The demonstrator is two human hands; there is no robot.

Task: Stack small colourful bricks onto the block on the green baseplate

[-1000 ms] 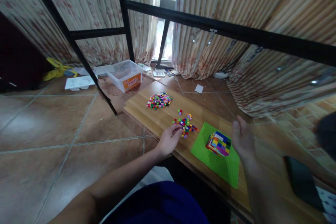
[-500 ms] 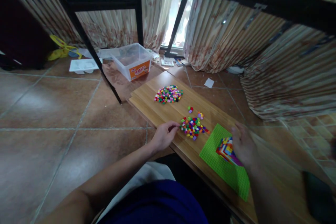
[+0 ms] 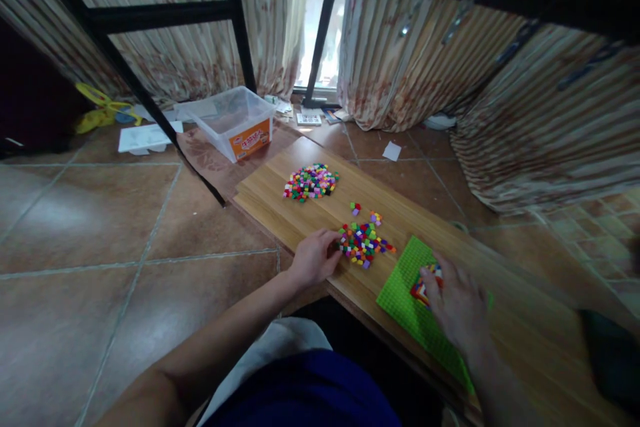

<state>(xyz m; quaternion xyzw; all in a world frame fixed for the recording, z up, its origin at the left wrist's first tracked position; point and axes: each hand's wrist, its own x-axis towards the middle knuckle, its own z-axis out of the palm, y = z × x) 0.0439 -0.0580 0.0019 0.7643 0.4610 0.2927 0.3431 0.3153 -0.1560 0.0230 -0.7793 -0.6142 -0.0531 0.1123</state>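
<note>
At the left edge of a loose pile of small multicoloured toy bricks (image 3: 367, 240) is my left hand (image 3: 316, 257), its thumb and fingers curled together. Whatever lies between those fingertips is too small to make out. A green studded baseplate (image 3: 403, 290) lies on the wooden table, carrying a layered multicoloured brick structure (image 3: 419, 290). My right hand (image 3: 459, 300) reaches over this structure from the right, thumb on its near left part and fingers bent over the far side. Much of the structure is hidden under that hand.
A second brick pile (image 3: 311, 181) sits farther up the wooden table (image 3: 270, 197), with a few stray bricks (image 3: 355, 208) between the piles. A clear plastic tub (image 3: 235, 123) stands beyond the table's end. One dark object (image 3: 610, 353) lies at the right. Black metal bars (image 3: 160, 13) cross above.
My right hand has come leftward onto the brick structure and now covers more of it. My left hand stays at the pile with its fingers more curled. The view has shifted slightly.
</note>
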